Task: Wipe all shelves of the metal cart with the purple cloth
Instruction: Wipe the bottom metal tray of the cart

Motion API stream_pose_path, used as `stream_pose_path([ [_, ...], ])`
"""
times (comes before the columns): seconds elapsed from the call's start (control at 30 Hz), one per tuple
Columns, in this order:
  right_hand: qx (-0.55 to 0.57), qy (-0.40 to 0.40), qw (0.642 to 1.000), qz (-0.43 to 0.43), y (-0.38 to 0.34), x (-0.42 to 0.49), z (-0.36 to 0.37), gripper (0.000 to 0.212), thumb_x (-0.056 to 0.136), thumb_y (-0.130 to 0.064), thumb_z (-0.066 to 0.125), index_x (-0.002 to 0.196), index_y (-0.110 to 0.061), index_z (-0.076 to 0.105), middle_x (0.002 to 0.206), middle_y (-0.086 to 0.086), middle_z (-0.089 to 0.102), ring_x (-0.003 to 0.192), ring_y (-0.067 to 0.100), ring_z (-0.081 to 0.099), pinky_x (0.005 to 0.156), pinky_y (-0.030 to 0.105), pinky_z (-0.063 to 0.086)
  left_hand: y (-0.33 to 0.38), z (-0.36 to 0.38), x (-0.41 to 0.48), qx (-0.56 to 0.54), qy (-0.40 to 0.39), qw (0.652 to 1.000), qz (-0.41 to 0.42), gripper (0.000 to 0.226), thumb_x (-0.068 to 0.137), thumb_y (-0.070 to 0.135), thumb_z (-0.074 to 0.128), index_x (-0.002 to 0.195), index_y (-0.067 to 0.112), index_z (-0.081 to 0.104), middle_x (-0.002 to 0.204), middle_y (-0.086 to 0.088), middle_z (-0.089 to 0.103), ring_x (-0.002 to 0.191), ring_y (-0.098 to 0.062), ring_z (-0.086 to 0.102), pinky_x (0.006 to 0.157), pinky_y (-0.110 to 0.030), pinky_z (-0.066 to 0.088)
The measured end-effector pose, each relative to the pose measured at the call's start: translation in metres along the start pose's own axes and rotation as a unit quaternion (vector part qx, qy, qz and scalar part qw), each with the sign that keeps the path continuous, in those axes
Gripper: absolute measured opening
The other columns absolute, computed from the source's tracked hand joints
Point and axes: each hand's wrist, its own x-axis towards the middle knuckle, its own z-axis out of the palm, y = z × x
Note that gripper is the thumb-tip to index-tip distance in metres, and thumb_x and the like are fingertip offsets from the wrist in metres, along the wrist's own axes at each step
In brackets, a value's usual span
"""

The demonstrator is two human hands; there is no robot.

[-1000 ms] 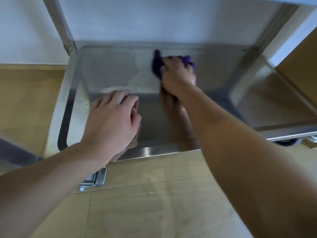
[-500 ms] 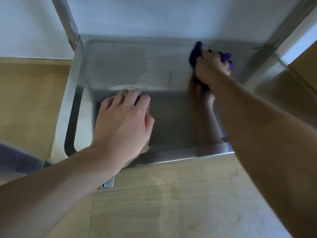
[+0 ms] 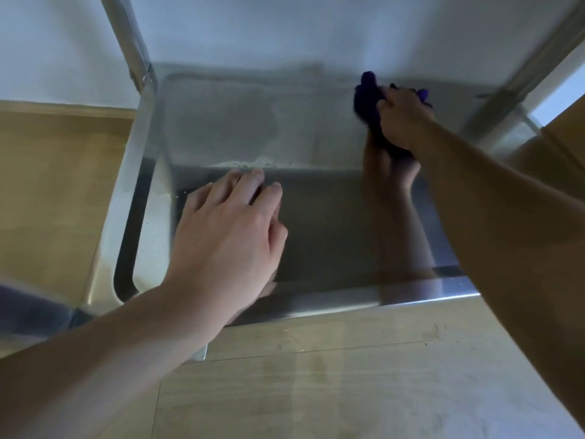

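Right fingers (image 3: pixel 388 102) are curled tight, clamped on the bunched dark purple cloth (image 3: pixel 367 99), up in the upper right of the frame. The cloth bulges out past the knuckles on the left and peeks out again on the right, and it's pressed down on the far right corner of the shiny steel bottom shelf of the metal cart (image 3: pixel 323 223). The right hand (image 3: pixel 403 120) sits on top of it, forearm running down to the lower right edge.

Left fingers (image 3: pixel 245 186) are close together, only lightly bent, holding nothing, and laid over the shelf at centre left. Whether the left hand (image 3: pixel 226 239) bears its weight on the metal, I can't tell; its reflection shows just under the palm.

A pale streaky patch (image 3: pixel 253 163) lies beyond the left fingertips. A slanted steel corner post (image 3: pixel 131 49) rises at upper left, with a white wall (image 3: pixel 285 26) behind and a light wooden floor (image 3: pixel 316 375) across the bottom.
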Motion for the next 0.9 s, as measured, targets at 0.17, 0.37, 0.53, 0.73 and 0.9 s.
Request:
stream_pose_path([
  [0.17,0.02,0.01,0.999,0.038,-0.07,-0.007,0.016,0.049,0.097,-0.045,0.027,0.143,-0.036,0.038,0.153,0.006,0.034,0.141,0.041,0.026,0.116,0.053,0.016,0.001,0.0,0.004,0.015,-0.012,1.0,-0.001,0.038,0.092,0.033,0.038,0.12,0.021,0.059,0.132,-0.003,0.057,0.121,-0.026,0.053,0.098,-0.046,0.044],
  [0.37,0.067,-0.052,0.968,-0.234,-0.133,-0.042,0.039,0.044,0.1,-0.034,0.03,0.141,-0.043,0.04,0.151,-0.012,0.036,0.136,0.03,0.035,0.113,0.047,0.027,0.002,-0.001,0.003,0.013,-0.017,1.0,-0.001,0.044,0.091,0.037,0.033,0.125,0.023,0.057,0.135,-0.001,0.054,0.124,-0.024,0.05,0.1,-0.044,0.042],
  [0.53,0.045,0.002,0.992,-0.117,-0.058,-0.01,0.017,0.043,0.1,-0.033,0.033,0.141,-0.031,0.045,0.148,0.004,0.044,0.134,0.032,0.042,0.114,0.041,0.031,0.005,-0.001,0.005,0.0,-0.012,1.0,-0.002,0.044,0.091,0.034,0.032,0.124,0.021,0.059,0.135,-0.002,0.055,0.125,-0.024,0.05,0.102,-0.045,0.042],
  [0.73,0.04,-0.006,0.999,-0.036,-0.094,-0.037,0.019,0.045,0.094,-0.041,0.034,0.137,-0.035,0.046,0.148,0.003,0.041,0.137,0.039,0.036,0.114,0.048,0.027,0.009,0.001,0.005,0.002,-0.014,1.0,-0.002,0.043,0.09,0.035,0.035,0.123,0.021,0.059,0.134,-0.002,0.055,0.124,-0.025,0.051,0.1,-0.045,0.042],
  [0.9,0.099,-0.094,0.946,-0.295,-0.162,-0.089,0.035,0.04,0.1,-0.027,0.037,0.137,-0.038,0.048,0.137,-0.011,0.048,0.126,0.027,0.042,0.109,0.047,0.033,0.01,-0.004,0.004,0.021,-0.026,0.999,0.001,0.053,0.089,0.04,0.027,0.133,0.022,0.051,0.137,0.0,0.053,0.126,-0.021,0.048,0.103,-0.04,0.039],
])
